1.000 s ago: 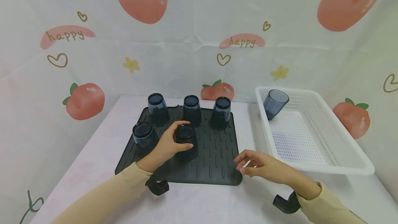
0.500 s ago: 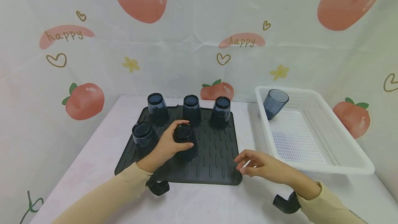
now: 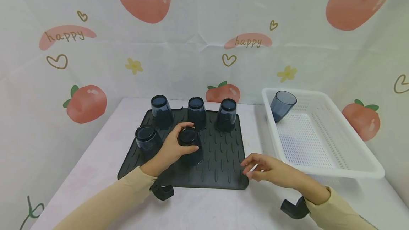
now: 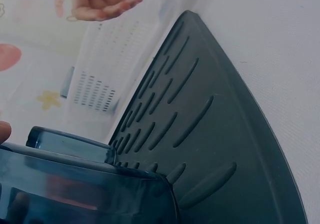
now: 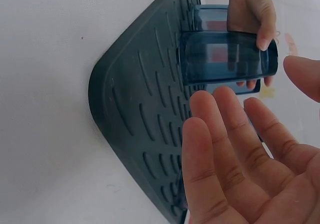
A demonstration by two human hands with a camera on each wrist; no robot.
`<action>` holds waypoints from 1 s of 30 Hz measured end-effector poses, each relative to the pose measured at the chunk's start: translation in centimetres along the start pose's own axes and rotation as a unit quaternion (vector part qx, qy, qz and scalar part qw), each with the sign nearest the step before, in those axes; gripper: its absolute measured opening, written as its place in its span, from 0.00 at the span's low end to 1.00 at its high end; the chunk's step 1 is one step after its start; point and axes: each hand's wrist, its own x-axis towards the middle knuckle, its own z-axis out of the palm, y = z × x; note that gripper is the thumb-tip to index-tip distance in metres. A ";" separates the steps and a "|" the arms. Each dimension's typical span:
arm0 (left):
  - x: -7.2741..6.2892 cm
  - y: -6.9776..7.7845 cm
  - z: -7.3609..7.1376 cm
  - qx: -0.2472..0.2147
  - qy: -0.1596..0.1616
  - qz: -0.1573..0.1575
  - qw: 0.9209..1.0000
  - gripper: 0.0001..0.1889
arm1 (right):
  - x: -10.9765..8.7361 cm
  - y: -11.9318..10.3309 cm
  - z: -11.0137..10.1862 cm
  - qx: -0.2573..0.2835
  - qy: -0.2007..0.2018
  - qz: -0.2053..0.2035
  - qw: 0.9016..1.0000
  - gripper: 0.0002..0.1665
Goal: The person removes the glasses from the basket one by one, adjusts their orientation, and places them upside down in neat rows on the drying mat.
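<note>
My left hand (image 3: 172, 148) grips an upside-down blue tinted drinking glass (image 3: 192, 158) near its base, thumb on the near side and fingers round the far side. The glass stands mouth down on a black ridged drying mat (image 3: 220, 171); its body also shows in the right wrist view, the held glass (image 5: 215, 59) upright against the mat. Another inverted glass (image 3: 148, 143) stands just left of it, partly behind the hand. My right hand (image 3: 271, 171) hovers by the mat's front right corner, fingers relaxed and holding nothing.
Along the mat's back stand three more inverted glasses: a left glass (image 3: 162, 114), a middle glass (image 3: 196, 114) and a right glass (image 3: 227, 116). A white perforated basket (image 3: 354, 137) sits at right, with one glass (image 3: 282, 105) leaning in its back left corner.
The held glass has shifted very slightly left at its top within my left hand's grip, then stays put. My right hand has not moved.
</note>
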 end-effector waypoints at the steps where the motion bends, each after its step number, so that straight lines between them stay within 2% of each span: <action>1: 0.0 0.0 0.0 0.003 0.001 0.004 1.000 0.39 | 0.0 0.0 0.0 0.000 0.000 0.000 1.000 0.20; 7: 0.1 -0.1 -0.2 0.021 0.008 0.030 0.999 0.39 | 0.0 0.0 -0.1 0.006 -0.003 -0.007 1.000 0.20; 14: 0.1 0.2 -0.3 0.014 0.005 0.015 1.000 0.40 | 0.3 0.1 -0.1 0.001 -0.006 -0.007 1.000 0.21; 30: 0.1 1.1 -0.4 0.006 -0.002 0.013 1.000 0.39 | 0.3 0.3 0.0 0.005 -0.006 0.000 1.000 0.21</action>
